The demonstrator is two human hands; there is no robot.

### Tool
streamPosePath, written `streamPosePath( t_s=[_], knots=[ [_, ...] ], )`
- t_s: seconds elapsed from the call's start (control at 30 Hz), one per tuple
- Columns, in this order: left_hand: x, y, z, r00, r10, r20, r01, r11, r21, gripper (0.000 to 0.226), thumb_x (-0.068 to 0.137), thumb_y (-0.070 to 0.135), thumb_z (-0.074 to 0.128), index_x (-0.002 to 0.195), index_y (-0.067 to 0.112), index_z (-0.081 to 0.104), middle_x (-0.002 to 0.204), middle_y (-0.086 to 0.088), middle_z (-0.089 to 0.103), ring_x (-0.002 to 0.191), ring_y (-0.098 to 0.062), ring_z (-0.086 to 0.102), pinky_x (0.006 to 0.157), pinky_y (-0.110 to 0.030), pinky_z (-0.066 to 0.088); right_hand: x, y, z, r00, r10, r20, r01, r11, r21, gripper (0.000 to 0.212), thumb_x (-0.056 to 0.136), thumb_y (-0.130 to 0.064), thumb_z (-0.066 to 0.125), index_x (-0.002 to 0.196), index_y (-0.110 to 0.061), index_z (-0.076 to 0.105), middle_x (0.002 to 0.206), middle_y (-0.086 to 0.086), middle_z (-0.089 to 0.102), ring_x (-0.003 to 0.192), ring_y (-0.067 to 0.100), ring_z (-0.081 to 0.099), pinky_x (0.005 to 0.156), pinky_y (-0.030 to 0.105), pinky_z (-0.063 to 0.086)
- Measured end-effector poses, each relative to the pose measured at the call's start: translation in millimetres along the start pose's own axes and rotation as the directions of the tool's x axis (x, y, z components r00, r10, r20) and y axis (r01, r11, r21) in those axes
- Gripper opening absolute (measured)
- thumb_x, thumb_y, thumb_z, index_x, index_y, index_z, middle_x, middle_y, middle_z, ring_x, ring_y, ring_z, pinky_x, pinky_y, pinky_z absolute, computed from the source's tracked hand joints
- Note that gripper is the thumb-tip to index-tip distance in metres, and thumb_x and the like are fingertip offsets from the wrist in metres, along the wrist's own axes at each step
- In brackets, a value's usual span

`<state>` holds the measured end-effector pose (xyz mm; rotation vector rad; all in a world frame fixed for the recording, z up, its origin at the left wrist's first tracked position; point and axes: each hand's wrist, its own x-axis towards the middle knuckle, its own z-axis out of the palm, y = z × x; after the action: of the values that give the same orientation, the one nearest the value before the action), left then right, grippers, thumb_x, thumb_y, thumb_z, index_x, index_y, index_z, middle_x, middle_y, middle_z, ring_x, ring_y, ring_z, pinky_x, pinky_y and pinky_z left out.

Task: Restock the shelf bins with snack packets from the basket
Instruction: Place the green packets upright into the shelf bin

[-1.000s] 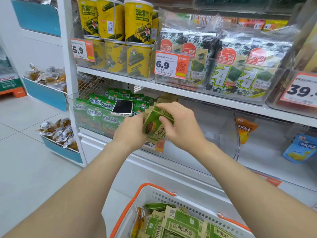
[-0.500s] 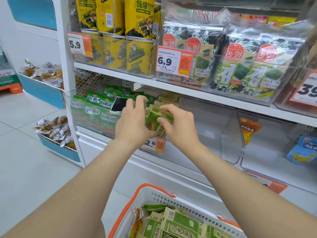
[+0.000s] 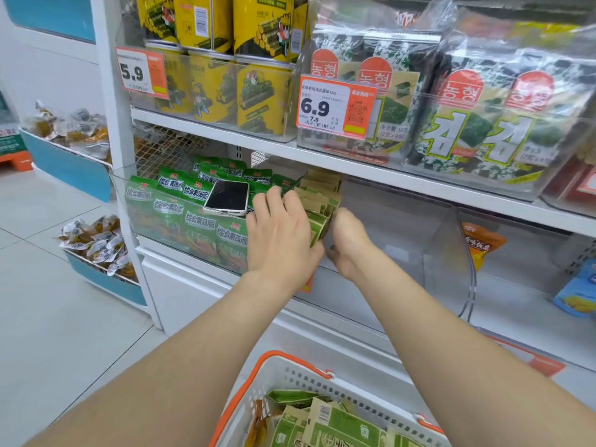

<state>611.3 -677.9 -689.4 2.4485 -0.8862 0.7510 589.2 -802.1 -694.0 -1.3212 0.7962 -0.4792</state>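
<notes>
- Head view: the left hand (image 3: 280, 233) is reaching into the clear bin (image 3: 403, 243) on the lower shelf. Its back is facing the camera, and its fingers are lying fairly straight and slightly spread against the row of tan-and-green snack packets (image 3: 322, 196).
- The left thumb is touching the front lower edge of that row, so the hand is pressing on the packets rather than wrapping round them.
- The right hand (image 3: 350, 243) is sitting just beside the left, at the right end of the same row. Its fingertips are tucking in behind the packets and the left thumb, so I cannot tell whether it is pinching one.
- The snack packets are standing upright at the left end of the bin, against the divider.
- A phone (image 3: 227, 196) is lying screen-up on the green crisp bags (image 3: 193, 217) in the neighbouring bin to the left, close to the left fingertips.
- The basket (image 3: 290, 372), white with an orange handle, is sitting low in the frame between the forearms, with more green packets (image 3: 342, 424) lying in it.
- A 6.9 price tag (image 3: 335, 108) is hanging on the shelf above, in front of the seaweed packs (image 3: 483, 130).
</notes>
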Motion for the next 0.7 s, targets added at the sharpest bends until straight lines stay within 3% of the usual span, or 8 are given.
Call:
streamPosePath(
  t_s=[0.07, 0.17, 0.33, 0.4, 0.47, 0.5, 0.6, 0.7],
  knots=[
    [3.2, 3.1, 2.7, 1.000, -0.026, 0.002, 0.026, 0.998, 0.049, 0.072, 0.069, 0.054, 0.078, 0.117, 0.009, 0.049, 0.132, -0.014, 0.049, 0.117, -0.034, 0.044, 0.093, -0.049, 0.043, 6.9, -7.3, 7.1, 0.995, 0.011, 0.094, -0.014, 1.000, 0.022, 0.037, 0.100, -0.036, 0.041, 0.104, -0.022, 0.075, 0.099, 0.000, 0.079, 0.093, 0.022, 0.074, 0.076, 0.031, 0.056],
    [8.5, 1.2, 3.9, 0.998, -0.061, 0.016, 0.059, 0.994, 0.091, 0.069, 0.073, 0.056, 0.074, 0.117, 0.010, 0.047, 0.124, -0.010, 0.049, 0.113, -0.032, 0.047, 0.095, -0.053, 0.042, 6.4, -16.2, 20.7, 0.980, -0.013, 0.199, 0.003, 0.999, 0.050, 0.047, 0.106, -0.046, 0.033, 0.087, -0.025, 0.071, 0.090, 0.002, 0.075, 0.084, 0.021, 0.069, 0.072, 0.029, 0.052],
    [9.8, 1.0, 10.1, 0.984, -0.108, 0.142, 0.095, 0.991, 0.096, 0.082, 0.084, 0.060, 0.071, 0.139, 0.008, 0.039, 0.157, -0.015, 0.037, 0.140, -0.034, 0.043, 0.116, -0.074, 0.021, 12.8, -18.7, 20.0, 0.980, -0.056, 0.192, 0.034, 0.992, 0.118, 0.059, 0.107, -0.056, 0.027, 0.102, -0.022, 0.075, 0.104, 0.002, 0.079, 0.088, 0.020, 0.074, 0.078, 0.030, 0.056],
    [12.0, 3.3, 11.2, 0.980, -0.101, 0.170, 0.087, 0.992, 0.091, 0.083, 0.085, 0.061, 0.071, 0.140, 0.008, 0.039, 0.162, -0.016, 0.032, 0.144, -0.034, 0.040, 0.116, -0.076, 0.018, 16.8, -10.6, 13.3, 0.982, -0.050, 0.183, 0.030, 0.993, 0.112, 0.057, 0.106, -0.054, 0.028, 0.109, -0.023, 0.076, 0.103, 0.001, 0.080, 0.082, 0.016, 0.075, 0.068, 0.027, 0.055],
    [15.7, -0.2, 9.1, 0.980, -0.070, 0.187, 0.059, 0.996, 0.067, 0.081, 0.085, 0.066, 0.069, 0.136, 0.010, 0.041, 0.154, -0.012, 0.042, 0.140, -0.032, 0.044, 0.116, -0.072, 0.023, 16.6, -4.0, 6.0, 0.985, -0.031, 0.170, 0.017, 0.997, 0.082, 0.053, 0.104, -0.053, 0.029, 0.104, -0.025, 0.074, 0.088, -0.002, 0.077, 0.061, 0.012, 0.069, 0.052, 0.023, 0.047],
    [18.1, -4.6, 6.7, 0.981, -0.043, 0.187, 0.033, 0.998, 0.053, 0.081, 0.083, 0.071, 0.068, 0.133, 0.011, 0.044, 0.146, -0.010, 0.049, 0.135, -0.031, 0.047, 0.114, -0.068, 0.028, 15.9, -2.4, 3.2, 0.984, -0.019, 0.176, 0.009, 0.998, 0.056, 0.053, 0.102, -0.054, 0.028, 0.103, -0.025, 0.074, 0.086, -0.002, 0.077, 0.060, 0.013, 0.067, 0.053, 0.024, 0.046],
    [26.1, -21.6, -5.7, 0.981, 0.081, 0.176, -0.084, 0.996, 0.009, 0.086, 0.077, 0.082, 0.064, 0.126, 0.011, 0.054, 0.129, -0.006, 0.053, 0.121, -0.031, 0.047, 0.102, -0.051, 0.042, 14.9, 0.6, -3.7, 0.977, -0.010, 0.215, 0.003, 1.000, 0.029, 0.055, 0.102, -0.052, 0.028, 0.109, -0.025, 0.075, 0.100, 0.001, 0.080, 0.085, 0.022, 0.069, 0.077, 0.036, 0.052],
    [33.7, -39.0, -21.2, 0.951, 0.235, 0.201, -0.206, 0.966, -0.157, 0.071, 0.077, 0.067, 0.077, 0.126, 0.018, 0.064, 0.118, 0.002, 0.052, 0.112, -0.023, 0.046, 0.096, -0.045, 0.045, 10.3, 2.3, -7.6, 0.971, -0.014, 0.240, 0.010, 1.000, 0.019, 0.044, 0.102, -0.043, 0.030, 0.106, -0.023, 0.070, 0.094, 0.004, 0.076, 0.090, 0.025, 0.064, 0.084, 0.042, 0.052]
  ],
)
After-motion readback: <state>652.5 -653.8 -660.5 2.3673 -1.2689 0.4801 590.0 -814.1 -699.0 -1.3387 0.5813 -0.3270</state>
